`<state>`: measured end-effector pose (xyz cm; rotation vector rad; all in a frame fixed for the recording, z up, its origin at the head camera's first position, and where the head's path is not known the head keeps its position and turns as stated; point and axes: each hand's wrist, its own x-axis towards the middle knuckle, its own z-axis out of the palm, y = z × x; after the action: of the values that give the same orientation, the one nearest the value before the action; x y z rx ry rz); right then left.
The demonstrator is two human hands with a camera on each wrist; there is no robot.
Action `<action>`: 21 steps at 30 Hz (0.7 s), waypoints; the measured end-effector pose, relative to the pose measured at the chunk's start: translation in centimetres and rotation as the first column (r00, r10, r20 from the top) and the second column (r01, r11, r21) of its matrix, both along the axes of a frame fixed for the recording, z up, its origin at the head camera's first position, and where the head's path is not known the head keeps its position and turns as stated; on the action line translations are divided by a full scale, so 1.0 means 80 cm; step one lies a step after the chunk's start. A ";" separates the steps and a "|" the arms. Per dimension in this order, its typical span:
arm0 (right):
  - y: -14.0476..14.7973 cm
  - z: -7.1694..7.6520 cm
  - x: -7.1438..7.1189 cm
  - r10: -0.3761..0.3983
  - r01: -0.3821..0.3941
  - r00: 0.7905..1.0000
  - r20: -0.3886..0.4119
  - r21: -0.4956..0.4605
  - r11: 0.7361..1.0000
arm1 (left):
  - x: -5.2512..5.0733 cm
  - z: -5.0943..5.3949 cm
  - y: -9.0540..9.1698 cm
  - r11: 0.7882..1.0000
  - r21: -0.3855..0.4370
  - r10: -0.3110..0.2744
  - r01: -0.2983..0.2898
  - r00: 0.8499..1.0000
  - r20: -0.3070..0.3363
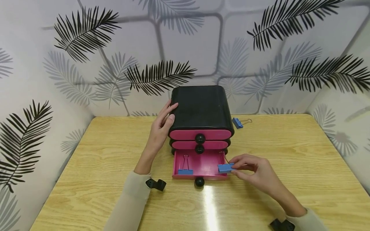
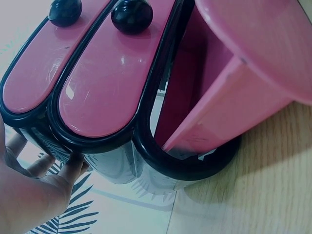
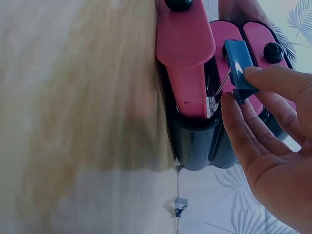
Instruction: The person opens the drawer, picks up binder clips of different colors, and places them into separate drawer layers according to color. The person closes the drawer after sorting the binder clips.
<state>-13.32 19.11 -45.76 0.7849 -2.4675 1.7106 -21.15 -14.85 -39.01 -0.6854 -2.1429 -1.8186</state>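
Note:
A black drawer unit [image 1: 200,107] with pink drawer fronts stands on the table, its bottom drawer [image 1: 202,160] pulled out. My left hand [image 1: 162,126] rests against the unit's left side, fingers spread; the left wrist view shows its fingertips touching the black casing. Between thumb and fingers, my right hand [image 1: 254,170] pinches a blue binder clip [image 1: 225,168] over the drawer's right front corner. The clip's wire handle points toward the drawer's back. Inside the drawer at left lies another blue binder clip [image 1: 185,172], handle up.
A third blue binder clip [image 1: 237,123] lies on the wooden table [image 1: 101,160] behind and right of the unit. Leaf-patterned cloth [image 1: 188,41] rises behind the table. Black round knobs [image 1: 199,182] stick out from the drawer fronts.

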 end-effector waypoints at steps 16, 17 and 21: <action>-0.033 -0.004 -0.005 -0.026 0.034 0.995 -0.093 0.094 0.995 | 0.001 0.002 0.000 1.000 0.000 0.008 -0.008 1.000 0.000; -0.035 -0.004 -0.006 -0.025 0.036 0.994 -0.104 0.101 0.994 | 0.001 0.002 0.000 1.000 0.000 0.009 -0.009 1.000 0.000; -0.046 -0.005 -0.009 -0.012 0.026 0.994 -0.111 0.122 0.992 | 0.001 0.001 -0.001 1.000 0.004 0.005 -0.005 1.000 0.006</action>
<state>-14.01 15.41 -46.18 0.8394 -2.5163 1.4781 -21.09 -14.90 -38.89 -0.6737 -2.1420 -1.8247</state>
